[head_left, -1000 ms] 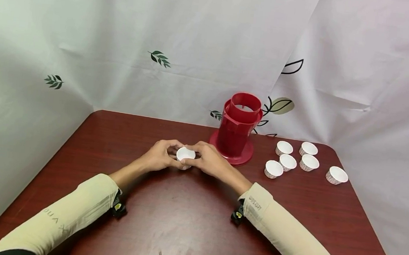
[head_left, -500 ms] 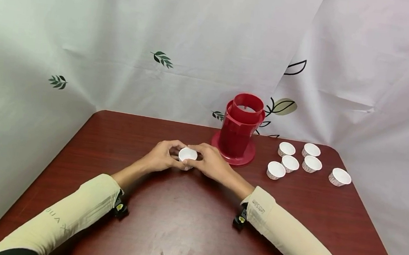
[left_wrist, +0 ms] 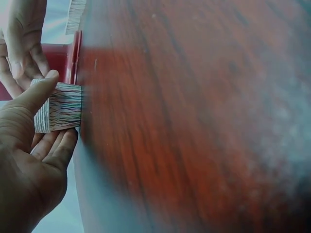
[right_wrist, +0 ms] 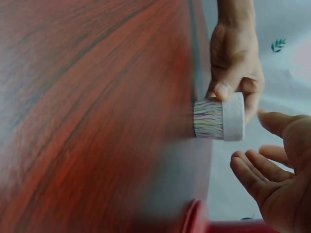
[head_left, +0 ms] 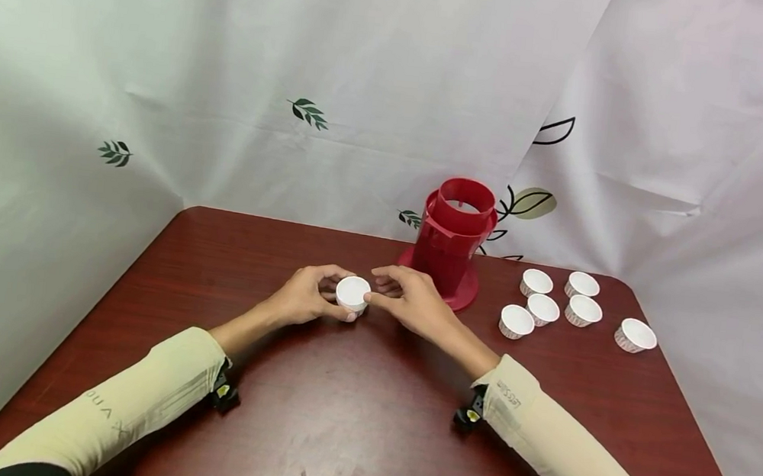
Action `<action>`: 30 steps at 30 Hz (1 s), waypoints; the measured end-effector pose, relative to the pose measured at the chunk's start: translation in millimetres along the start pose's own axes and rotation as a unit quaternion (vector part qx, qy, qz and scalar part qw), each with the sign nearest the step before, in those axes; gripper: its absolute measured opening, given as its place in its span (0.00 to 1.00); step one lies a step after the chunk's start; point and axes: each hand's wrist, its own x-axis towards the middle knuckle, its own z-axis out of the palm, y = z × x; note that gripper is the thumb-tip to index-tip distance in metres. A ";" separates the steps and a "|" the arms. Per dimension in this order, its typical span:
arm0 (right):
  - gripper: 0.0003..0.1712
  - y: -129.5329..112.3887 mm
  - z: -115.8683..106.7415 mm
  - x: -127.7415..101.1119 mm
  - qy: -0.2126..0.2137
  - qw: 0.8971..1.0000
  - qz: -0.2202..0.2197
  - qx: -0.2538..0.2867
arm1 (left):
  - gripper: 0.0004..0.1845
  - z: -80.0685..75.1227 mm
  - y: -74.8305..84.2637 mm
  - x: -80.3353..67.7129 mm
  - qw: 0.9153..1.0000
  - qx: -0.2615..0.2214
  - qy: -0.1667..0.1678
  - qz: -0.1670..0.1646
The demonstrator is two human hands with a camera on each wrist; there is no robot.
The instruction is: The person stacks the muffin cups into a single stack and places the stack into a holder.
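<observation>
A white paper baking cup (head_left: 352,292) with a wavy-line patterned side stands upright on the dark red-brown table. Its rim shows several layered edges in the left wrist view, like nested cups (left_wrist: 60,107). My left hand (head_left: 300,295) grips it from the left, thumb on the near side and fingers behind. Just to its right, my right hand (head_left: 417,301) holds nothing, with fingers loosely bent and parted and the thumb tip right at the rim. In the right wrist view, the right hand (right_wrist: 286,165) is beside the cup (right_wrist: 216,118), with a gap showing between them.
Behind my right hand rises a red plastic cylinder (head_left: 445,256) with a round base and an open top. Several more white paper cups (head_left: 543,309) stand upright at the right on the table (head_left: 364,420). A white curtain (head_left: 359,182) hangs along the back and sides.
My right hand has let go of the cup and drawn slightly to the right, its fingers spreading. The left hand keeps its hold, and the cup stays in place. The head view has shifted slightly.
</observation>
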 end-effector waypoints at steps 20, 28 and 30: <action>0.21 -0.6 -37.6 -40.3 -0.018 0.999 0.035 -0.013 | 0.32 3.4 0.7 2.6 0.999 -0.008 0.035 0.003; 0.22 7.4 -55.4 -57.6 -0.013 0.998 0.062 -0.011 | 0.32 2.9 3.3 4.0 1.000 -0.006 0.030 -0.001; 0.23 9.0 -60.2 -60.9 -0.012 0.998 0.061 -0.019 | 0.32 2.4 4.1 4.4 1.000 -0.005 0.031 -0.001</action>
